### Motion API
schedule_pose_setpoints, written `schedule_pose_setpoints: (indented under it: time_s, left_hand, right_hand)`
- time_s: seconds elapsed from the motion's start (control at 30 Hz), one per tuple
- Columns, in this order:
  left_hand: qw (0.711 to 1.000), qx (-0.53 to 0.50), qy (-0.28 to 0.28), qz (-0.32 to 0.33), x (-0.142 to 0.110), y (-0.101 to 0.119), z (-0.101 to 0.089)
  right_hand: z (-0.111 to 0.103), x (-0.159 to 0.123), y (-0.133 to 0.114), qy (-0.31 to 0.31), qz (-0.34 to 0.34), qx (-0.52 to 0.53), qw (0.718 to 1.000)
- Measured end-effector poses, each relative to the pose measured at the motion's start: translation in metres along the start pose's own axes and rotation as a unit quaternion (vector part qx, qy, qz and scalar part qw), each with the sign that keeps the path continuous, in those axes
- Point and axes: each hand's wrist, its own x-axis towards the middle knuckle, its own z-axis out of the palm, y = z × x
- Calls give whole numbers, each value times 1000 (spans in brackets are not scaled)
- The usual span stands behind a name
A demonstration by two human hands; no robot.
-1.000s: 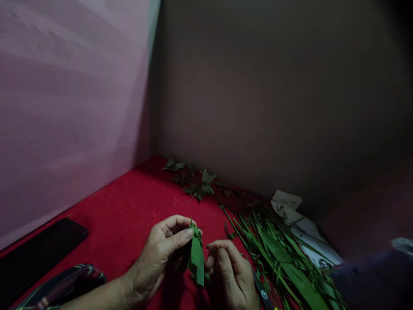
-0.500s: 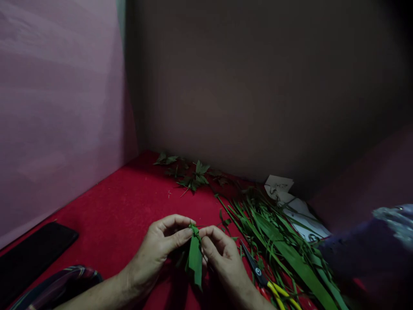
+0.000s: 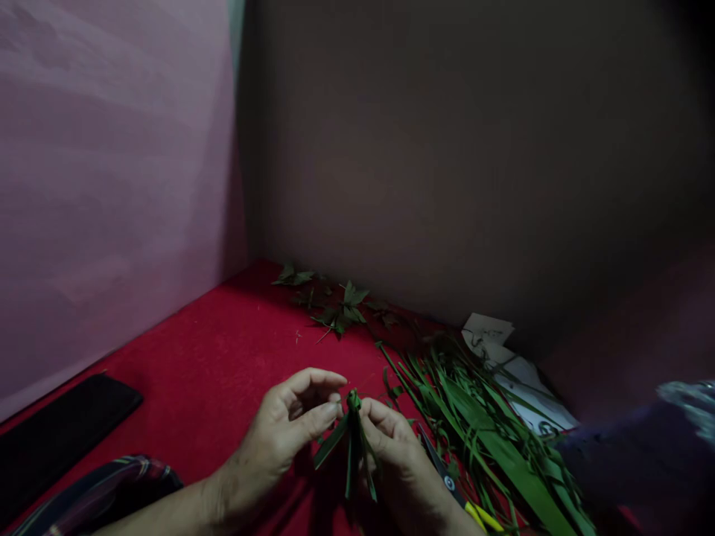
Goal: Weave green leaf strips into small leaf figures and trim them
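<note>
Both hands meet low in the middle over the red cloth. My left hand pinches with thumb and forefinger at the top of a small folded green leaf piece, whose narrow strips hang down and splay apart. My right hand grips the same leaf piece from the right, fingers closed around its knotted top.
A heap of long green leaf strips lies at the right, with scissors that have yellow handles beside my right hand. Small leaf scraps sit near the back wall. White paper lies at the right, a dark flat object at the left.
The leaf piece went from one flat broad strip to several thin strips splayed apart. My right hand moved up to its top and now grips it beside my left fingers.
</note>
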Motion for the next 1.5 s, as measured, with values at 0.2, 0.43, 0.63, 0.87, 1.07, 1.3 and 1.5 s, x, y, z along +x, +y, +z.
schedule_pose_setpoints:
  time_s: [0.2, 0.43, 0.63, 0.87, 1.07, 1.3, 1.5]
  left_hand:
    - [998, 7, 36, 50, -1, 0, 0]
    - [994, 25, 71, 76, 0, 7, 0]
    - [993, 13, 85, 76, 2, 6, 1]
    - [993, 2, 90, 74, 3, 5, 0]
    - [994, -17, 91, 67, 5, 3, 0]
    - [992, -38, 102, 57, 5, 4, 1]
    - [993, -26, 107, 48, 4, 7, 1]
  right_hand:
    - [2, -2, -1, 19, 27, 5, 999]
    - [0, 0, 0, -4, 34, -1, 999]
    - [0, 1, -1, -4, 35, 5, 999]
    - [1, 0, -1, -8, 38, 7, 999]
    - [-2, 1, -1, -17, 37, 6, 999]
    - [-4, 3, -3, -26, 48, -2, 998]
    - [-3, 0, -3, -5, 65, 53, 996]
